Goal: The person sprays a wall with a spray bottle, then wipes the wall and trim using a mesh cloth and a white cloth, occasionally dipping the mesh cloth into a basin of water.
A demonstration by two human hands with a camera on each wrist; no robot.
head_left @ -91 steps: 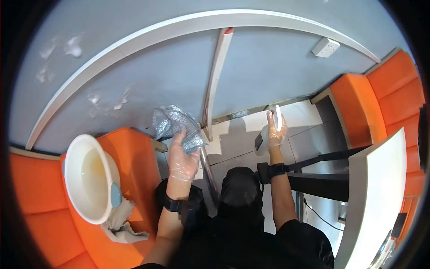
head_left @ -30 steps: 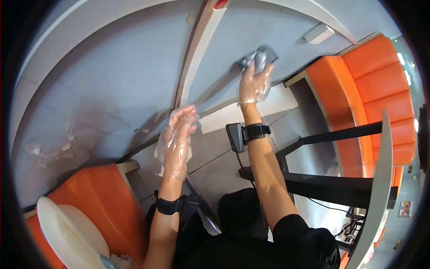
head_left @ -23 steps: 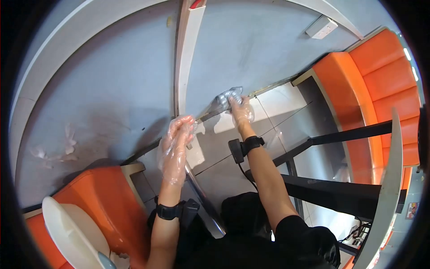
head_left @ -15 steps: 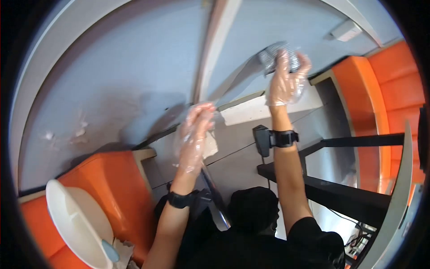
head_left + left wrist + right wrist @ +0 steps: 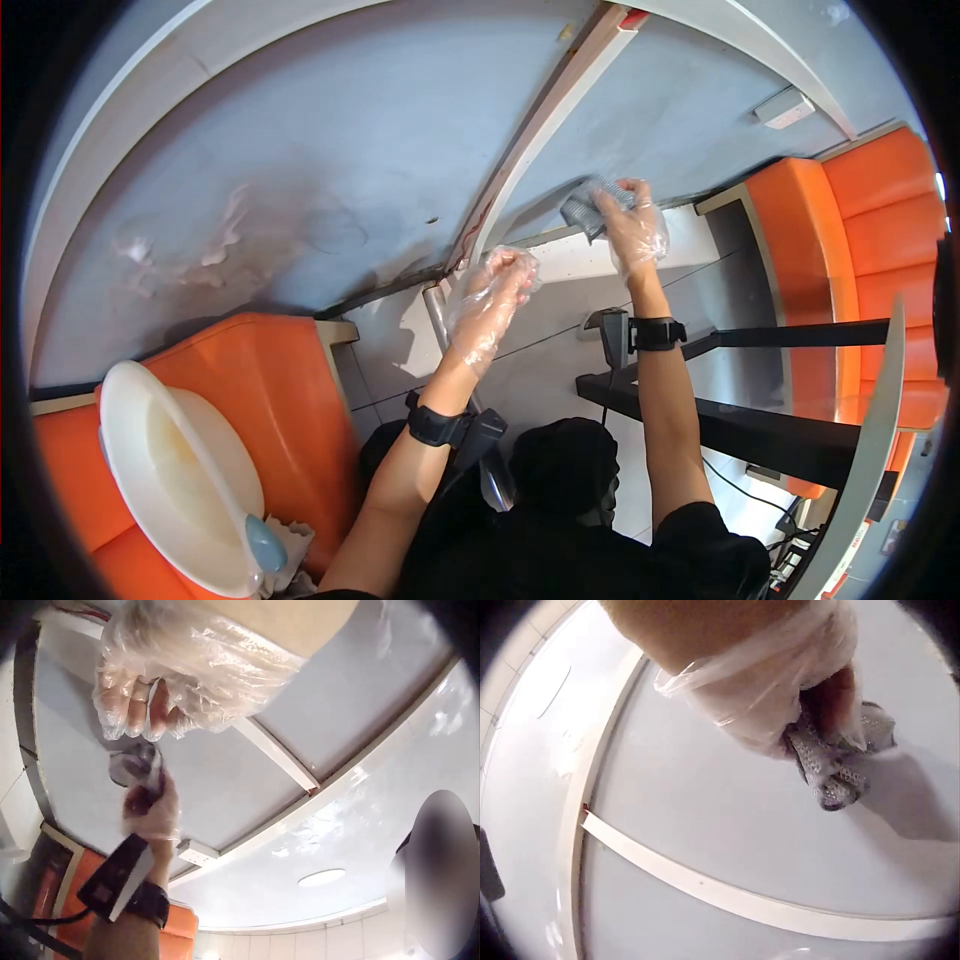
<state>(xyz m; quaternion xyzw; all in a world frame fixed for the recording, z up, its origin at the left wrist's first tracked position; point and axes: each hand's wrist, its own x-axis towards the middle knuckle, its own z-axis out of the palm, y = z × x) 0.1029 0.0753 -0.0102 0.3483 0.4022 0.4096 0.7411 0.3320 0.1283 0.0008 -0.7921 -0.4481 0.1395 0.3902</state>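
Note:
My right hand [image 5: 636,226], in a clear plastic glove, grips a bunched silvery-grey mesh cleaning cloth [image 5: 588,207] low on the blue-grey wall [image 5: 380,140], right of the white upright strip [image 5: 550,115]. The right wrist view shows the cloth [image 5: 829,769] folded under the fingers at the wall. My left hand [image 5: 495,300], gloved likewise, hangs near the foot of that strip with loosely bent fingers and nothing in them. In the left wrist view its fingers [image 5: 135,709] are bent in toward the palm.
A white basin [image 5: 215,450] of cloudy water stands on the orange seat [image 5: 280,390] at left, a grey rag [image 5: 290,555] beside it. White foam [image 5: 215,245] clings to the wall. A black table frame [image 5: 760,430] and an orange bench [image 5: 800,240] are at right.
Three seconds ago my left hand held the cloth and my right a spray bottle; now the cloth is in my right hand. It has since moved over the wall, most recently downward.

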